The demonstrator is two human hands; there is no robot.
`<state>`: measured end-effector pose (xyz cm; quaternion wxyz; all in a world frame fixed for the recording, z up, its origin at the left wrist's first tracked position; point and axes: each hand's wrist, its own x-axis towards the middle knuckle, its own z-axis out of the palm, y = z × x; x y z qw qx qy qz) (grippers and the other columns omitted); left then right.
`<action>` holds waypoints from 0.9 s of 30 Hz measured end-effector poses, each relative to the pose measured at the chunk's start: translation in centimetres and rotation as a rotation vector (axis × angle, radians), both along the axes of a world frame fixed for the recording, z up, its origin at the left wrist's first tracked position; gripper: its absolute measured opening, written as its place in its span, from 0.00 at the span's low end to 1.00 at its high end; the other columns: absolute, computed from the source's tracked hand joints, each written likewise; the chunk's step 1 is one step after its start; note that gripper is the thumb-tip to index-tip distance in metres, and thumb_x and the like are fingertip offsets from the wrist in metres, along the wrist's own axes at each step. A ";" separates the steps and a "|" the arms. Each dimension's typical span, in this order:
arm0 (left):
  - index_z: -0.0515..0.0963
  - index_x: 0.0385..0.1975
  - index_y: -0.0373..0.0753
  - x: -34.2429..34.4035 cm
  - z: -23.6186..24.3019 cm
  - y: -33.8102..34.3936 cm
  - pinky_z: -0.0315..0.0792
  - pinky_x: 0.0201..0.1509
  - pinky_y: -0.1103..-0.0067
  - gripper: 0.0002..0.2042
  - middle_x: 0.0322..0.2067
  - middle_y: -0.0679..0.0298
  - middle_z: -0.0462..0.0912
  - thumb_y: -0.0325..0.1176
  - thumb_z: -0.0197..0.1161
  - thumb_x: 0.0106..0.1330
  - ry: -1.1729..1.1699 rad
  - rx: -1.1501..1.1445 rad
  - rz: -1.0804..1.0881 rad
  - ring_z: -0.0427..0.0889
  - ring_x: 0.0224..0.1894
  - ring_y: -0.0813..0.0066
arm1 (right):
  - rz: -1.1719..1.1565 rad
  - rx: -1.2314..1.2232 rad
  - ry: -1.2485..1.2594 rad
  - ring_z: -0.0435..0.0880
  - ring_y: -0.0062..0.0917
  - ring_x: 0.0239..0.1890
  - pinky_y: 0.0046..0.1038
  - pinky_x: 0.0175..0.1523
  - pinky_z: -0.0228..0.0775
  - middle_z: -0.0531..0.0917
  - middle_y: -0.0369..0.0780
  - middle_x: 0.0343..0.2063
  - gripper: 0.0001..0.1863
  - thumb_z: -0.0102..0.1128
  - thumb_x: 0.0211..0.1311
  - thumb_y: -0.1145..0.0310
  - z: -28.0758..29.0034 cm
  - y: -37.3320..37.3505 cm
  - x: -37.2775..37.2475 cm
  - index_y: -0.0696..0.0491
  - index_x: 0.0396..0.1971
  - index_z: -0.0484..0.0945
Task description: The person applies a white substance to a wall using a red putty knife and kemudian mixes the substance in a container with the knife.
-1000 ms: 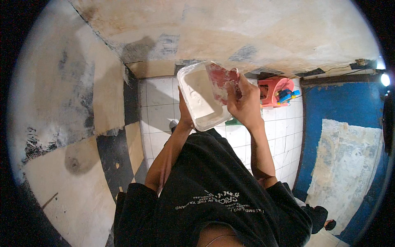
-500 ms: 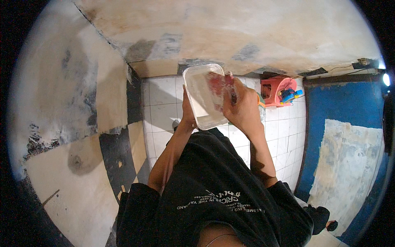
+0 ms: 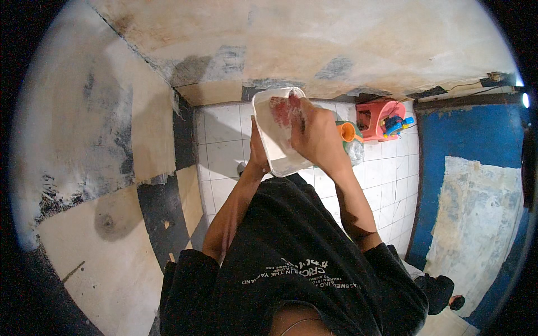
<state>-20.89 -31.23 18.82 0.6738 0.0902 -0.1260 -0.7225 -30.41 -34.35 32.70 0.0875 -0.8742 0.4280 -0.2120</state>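
A shallow rectangular white plastic tub (image 3: pixel 273 147) with pale paste inside is held tilted in front of my chest. My left hand (image 3: pixel 257 147) grips its left side, with most of the fingers hidden behind and under it. My right hand (image 3: pixel 318 131) is closed on a flat red scraper (image 3: pixel 284 110) smeared with white paste. The scraper is inside the tub, near its far end. The right fingers cover its handle, so its full shape is hidden.
White floor tiles (image 3: pixel 386 173) lie below. At the right stand a pink plastic stool (image 3: pixel 370 120), a blue and yellow object (image 3: pixel 397 126) and an orange-rimmed container (image 3: pixel 348 132). Patchy walls (image 3: pixel 151 33) close in ahead and left; a blue door-like panel (image 3: pixel 471 134) stands right.
My right hand and the red scraper have moved left, deeper over the tub. More of the orange-rimmed container shows beside my wrist. The left hand and tub have hardly moved.
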 end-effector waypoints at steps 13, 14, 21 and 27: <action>0.56 0.65 0.44 -1.1 -2.0 0.4 0.64 0.64 0.64 0.31 0.60 0.59 0.66 0.58 0.35 0.70 0.157 0.119 0.052 0.68 0.61 0.62 | -0.135 -0.034 0.221 0.82 0.41 0.25 0.39 0.27 0.74 0.79 0.46 0.30 0.16 0.54 0.49 0.76 0.5 -0.8 -1.5 0.54 0.41 0.78; 0.56 0.65 0.43 -1.1 -2.4 0.5 0.64 0.64 0.64 0.31 0.61 0.59 0.66 0.58 0.36 0.70 0.131 0.108 0.073 0.67 0.61 0.62 | -0.124 -0.019 0.202 0.82 0.41 0.25 0.39 0.28 0.74 0.79 0.46 0.29 0.16 0.54 0.49 0.76 0.2 -0.8 -1.4 0.54 0.41 0.78; 0.58 0.64 0.42 -1.2 -3.4 -0.3 0.64 0.64 0.64 0.27 0.60 0.59 0.67 0.52 0.37 0.71 0.201 0.119 0.036 0.68 0.61 0.62 | -0.103 0.096 0.191 0.82 0.41 0.25 0.39 0.29 0.76 0.79 0.47 0.30 0.15 0.55 0.48 0.75 -0.9 -0.3 -0.7 0.54 0.40 0.78; 0.60 0.62 0.42 -0.5 -1.9 -0.2 0.68 0.61 0.63 0.26 0.58 0.59 0.69 0.52 0.38 0.71 0.318 0.090 -0.103 0.70 0.59 0.61 | -0.127 0.167 0.016 0.76 0.55 0.26 0.47 0.33 0.67 0.75 0.57 0.18 0.07 0.54 0.52 0.75 0.8 -0.8 -0.2 0.63 0.28 0.72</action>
